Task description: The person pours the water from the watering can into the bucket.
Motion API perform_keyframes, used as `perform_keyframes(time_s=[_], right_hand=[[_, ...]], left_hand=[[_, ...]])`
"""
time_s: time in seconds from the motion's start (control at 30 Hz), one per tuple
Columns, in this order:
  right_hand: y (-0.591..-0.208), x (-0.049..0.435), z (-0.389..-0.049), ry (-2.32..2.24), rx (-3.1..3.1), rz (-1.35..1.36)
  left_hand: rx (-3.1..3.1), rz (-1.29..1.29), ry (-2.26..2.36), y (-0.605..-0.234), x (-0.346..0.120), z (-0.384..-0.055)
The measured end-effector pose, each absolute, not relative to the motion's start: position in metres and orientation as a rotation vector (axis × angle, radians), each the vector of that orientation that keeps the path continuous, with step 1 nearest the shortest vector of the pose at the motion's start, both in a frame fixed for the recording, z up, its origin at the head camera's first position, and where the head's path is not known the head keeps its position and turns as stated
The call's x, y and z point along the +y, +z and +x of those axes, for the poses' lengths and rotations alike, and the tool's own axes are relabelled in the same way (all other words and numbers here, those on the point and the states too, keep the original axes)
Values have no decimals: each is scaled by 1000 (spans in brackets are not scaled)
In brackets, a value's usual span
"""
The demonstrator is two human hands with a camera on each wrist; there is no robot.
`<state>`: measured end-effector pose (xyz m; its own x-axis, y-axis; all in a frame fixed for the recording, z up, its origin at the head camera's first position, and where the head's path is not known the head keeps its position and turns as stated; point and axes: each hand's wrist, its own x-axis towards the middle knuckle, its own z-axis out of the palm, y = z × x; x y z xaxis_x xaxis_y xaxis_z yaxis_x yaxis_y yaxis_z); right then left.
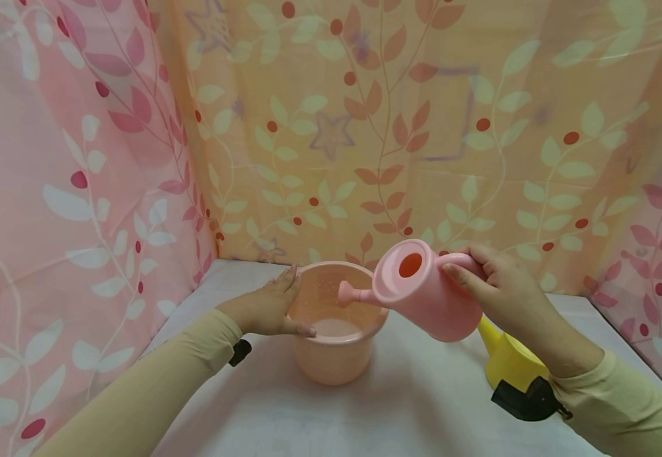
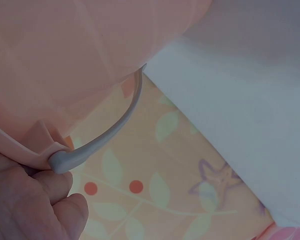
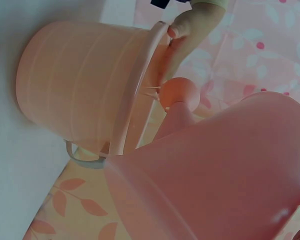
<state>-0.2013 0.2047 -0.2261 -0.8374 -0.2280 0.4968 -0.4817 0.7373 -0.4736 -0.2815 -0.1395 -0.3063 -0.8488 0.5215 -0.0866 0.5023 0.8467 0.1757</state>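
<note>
A peach plastic bucket (image 1: 333, 362) stands upright on the white table. My left hand (image 1: 268, 304) grips its rim on the left side, thumb over the near edge; the left wrist view shows curled fingers (image 2: 70, 210) beside the grey bail handle (image 2: 107, 137). From the right, my right hand (image 1: 508, 292) holds a pink watering can (image 1: 433, 311) by its handle. The can is tilted left, its spout rose (image 1: 346, 294) over the bucket's mouth. In the right wrist view thin streams of water (image 3: 150, 91) run from the rose (image 3: 180, 93) into the bucket.
A yellow watering can (image 1: 513, 365) stands on the table at the right, partly hidden behind my right wrist and its black camera mount (image 1: 527, 400). Leaf-patterned curtains (image 1: 331, 133) enclose the white table (image 1: 422, 412) at the back and on both sides.
</note>
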Motion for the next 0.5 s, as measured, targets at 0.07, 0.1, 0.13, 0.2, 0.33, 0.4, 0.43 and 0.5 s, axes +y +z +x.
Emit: perform_keyframes(time_s=[0.07,0.1,0.13,0.2,0.33,0.4,0.43,0.5], right_hand=[[-226,205,-201,849,-2532,540],[-226,205,-201,848,-2532,540],[-226,205,-201,846,-2532,539],[-226,204,-201,844,-2532,540],[-225,204,-201,848,-2536,541],[-225,204,-200,852,-2537,540],[-225,204,-200,853,-2538,540],[-225,204,-200,853,-2538,540]], left_hand=[[2890,800,224,-307,-139,-282],[2890,796,219,-307,-139,-282],[2890,796,217,-307,-139,-282],[2892,798,213,-307,-140,-282],[2898,814,213,-307,-140,-282],[2900,820,212,-307,-140,-282],[2900,823,212,-307,-140,-282],[2902,828,206,-307,-140,-282]])
